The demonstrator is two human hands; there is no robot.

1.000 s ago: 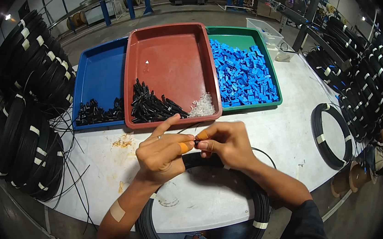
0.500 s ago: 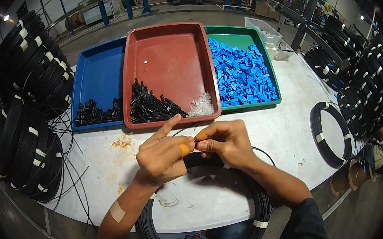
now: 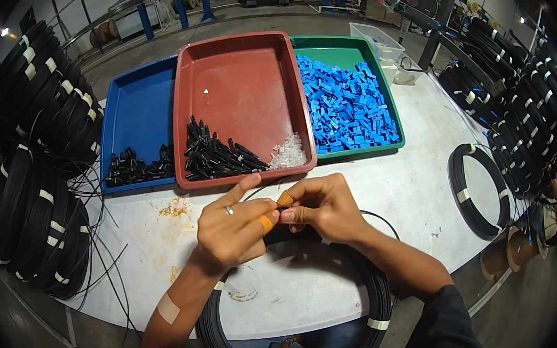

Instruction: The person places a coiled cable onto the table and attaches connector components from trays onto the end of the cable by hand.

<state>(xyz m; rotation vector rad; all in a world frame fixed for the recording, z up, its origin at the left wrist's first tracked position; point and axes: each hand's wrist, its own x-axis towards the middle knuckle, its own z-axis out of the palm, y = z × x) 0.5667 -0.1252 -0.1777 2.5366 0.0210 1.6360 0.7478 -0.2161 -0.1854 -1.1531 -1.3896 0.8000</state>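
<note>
Over the far side of a black cable coil (image 3: 381, 303), my two hands meet, fingertips nearly touching. My left hand (image 3: 227, 231) pinches with thumb and fingers while its index finger points up and away; a ring and an orange finger wrap show on it. My right hand (image 3: 329, 214), also with an orange wrap on a finger, pinches from the other side. A small black piece (image 3: 281, 208) shows between the fingertips, mostly covered; its kind cannot be made out. One loose cable strand (image 3: 384, 220) arcs from the coil behind my right hand. White tape bands the coil.
Beyond my hands, a red tray (image 3: 247, 84) holds black slender parts and clear small pieces. A blue tray (image 3: 139, 100) with black parts and a green tray (image 3: 397, 128) of blue clips flank it. Cable coils (image 3: 39, 218) pile up left; another coil (image 3: 454, 171) lies right.
The whole view has shifted slightly, moving trays and coils a little left in the picture. My hands keep the same pinch, with the left fingers drawn slightly closer together.
</note>
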